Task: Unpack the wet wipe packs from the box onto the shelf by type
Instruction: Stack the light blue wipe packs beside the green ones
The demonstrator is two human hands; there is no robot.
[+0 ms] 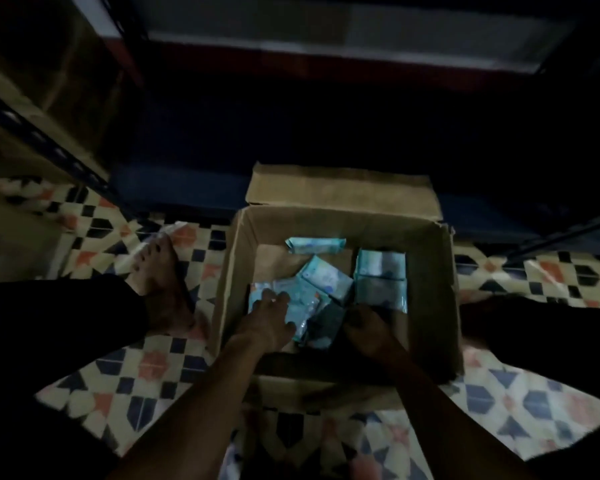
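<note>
An open cardboard box (426,306) stands on the patterned floor and holds several pale teal wet wipe packs. My left hand (267,318) lies on a flat pack (303,303) at the box's near left, fingers spread over it. My right hand (364,329) reaches in beside a dark pack (326,325) in the shadowed near middle; its fingers are too dark to read. One pack (315,244) lies at the far side, a tilted one (326,277) in the middle, and a stack (381,277) on the right. The shelf (326,32) is dim above.
The box's far flap (340,188) stands open towards the shelf. A dark metal shelf post (49,147) runs diagonally at the left. My bare foot (160,282) rests on the tiles left of the box, and dark trouser legs flank both sides.
</note>
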